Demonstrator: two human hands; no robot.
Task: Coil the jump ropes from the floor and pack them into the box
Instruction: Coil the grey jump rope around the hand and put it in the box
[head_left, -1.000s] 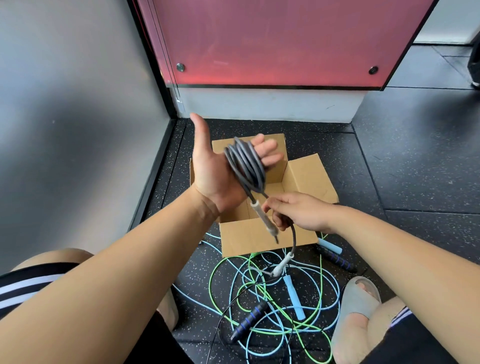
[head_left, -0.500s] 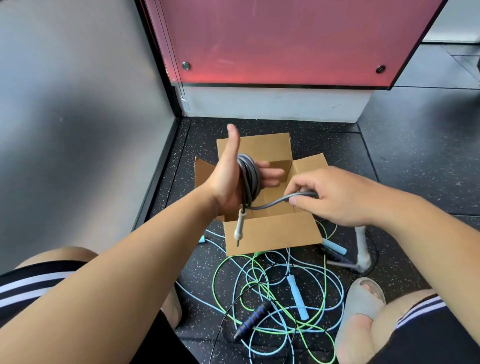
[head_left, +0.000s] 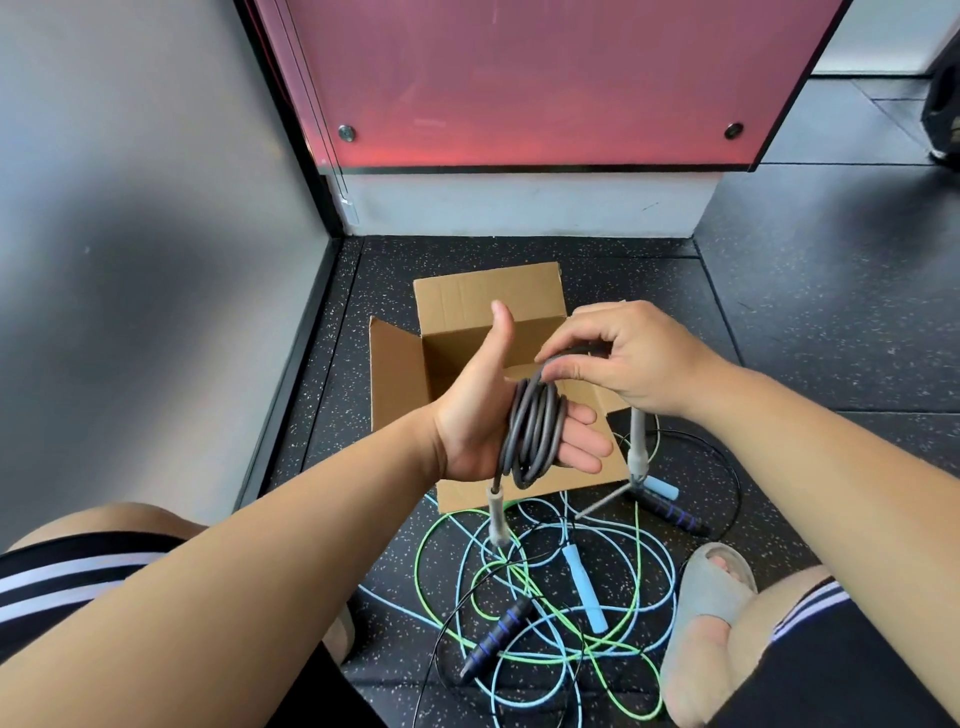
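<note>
The right hand (head_left: 634, 358), pinching the grey jump rope (head_left: 535, 428), has swung from beside the coil to over its top — another turn laid round the left hand (head_left: 470, 426), fingers straight, thumb up, above the open cardboard box (head_left: 483, 296).

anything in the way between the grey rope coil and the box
Nothing visible does. The grey rope coil, wound round the left hand and pinched by the right hand, is held just above the box, whose flaps are folded open.
</note>
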